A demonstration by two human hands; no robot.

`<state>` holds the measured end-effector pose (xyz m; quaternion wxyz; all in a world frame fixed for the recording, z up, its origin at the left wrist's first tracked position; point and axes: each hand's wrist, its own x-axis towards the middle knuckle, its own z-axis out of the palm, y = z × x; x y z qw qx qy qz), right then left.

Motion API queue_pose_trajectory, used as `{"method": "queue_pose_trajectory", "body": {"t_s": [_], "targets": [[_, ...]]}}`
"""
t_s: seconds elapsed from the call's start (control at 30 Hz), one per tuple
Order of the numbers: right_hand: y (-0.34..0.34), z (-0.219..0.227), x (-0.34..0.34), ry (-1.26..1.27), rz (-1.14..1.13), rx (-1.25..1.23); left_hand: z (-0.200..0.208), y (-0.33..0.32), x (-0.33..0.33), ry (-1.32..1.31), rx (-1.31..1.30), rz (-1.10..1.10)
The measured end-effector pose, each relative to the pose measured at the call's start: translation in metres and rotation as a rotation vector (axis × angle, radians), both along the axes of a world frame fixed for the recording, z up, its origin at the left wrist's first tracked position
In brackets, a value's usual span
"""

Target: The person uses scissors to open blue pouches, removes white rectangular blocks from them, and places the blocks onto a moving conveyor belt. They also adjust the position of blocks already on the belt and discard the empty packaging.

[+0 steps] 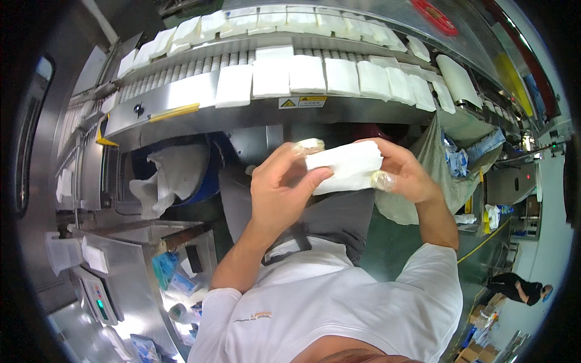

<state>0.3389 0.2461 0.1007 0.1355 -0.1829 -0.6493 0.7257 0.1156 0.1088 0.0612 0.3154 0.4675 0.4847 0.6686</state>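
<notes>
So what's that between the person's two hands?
A white bundle, perhaps of tissue, spans the gap: the left hand holds its left end, the right hand its right end. The head view shows this.

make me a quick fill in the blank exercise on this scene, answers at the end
1. The bundle between the left hand and the right hand is coloured ____.
2. The oval object at the top right is coloured ____.
3. The small display at the lower left glows ____.
4. Of left and right, the person in dark clothes is nearer the picture's ____ edge.

Missing words: white; red; green; right
</notes>
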Motion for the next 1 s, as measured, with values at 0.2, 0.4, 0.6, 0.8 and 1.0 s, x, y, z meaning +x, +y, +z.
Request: {"method": "queue_pose_trajectory", "body": {"t_s": [0.2, 0.4, 0.6, 0.8, 1.0], "targets": [[-0.001, -0.012, -0.01, 0.041, -0.068, -0.084, -0.001, 0.015, 0.002, -0.228, -0.101, -0.016], [0.012, -0.011, -0.032, 0.032, -0.211, 0.014, 0.01, 0.031, -0.011, -0.082, -0.153, 0.067], [0.067, 0.007, -0.055, -0.037, -0.235, 0.045, 0.025, 0.068, -0.036, -0.078, -0.131, 0.063], [0.197, 0.017, -0.099, -0.122, -0.373, 0.083, 0.015, 0.059, -0.06, -0.149, -0.15, 0.078], [0.297, 0.007, -0.076, -0.925, -0.253, 0.625, 0.0, 0.016, -0.074, -0.18, -0.223, 0.056]]}}
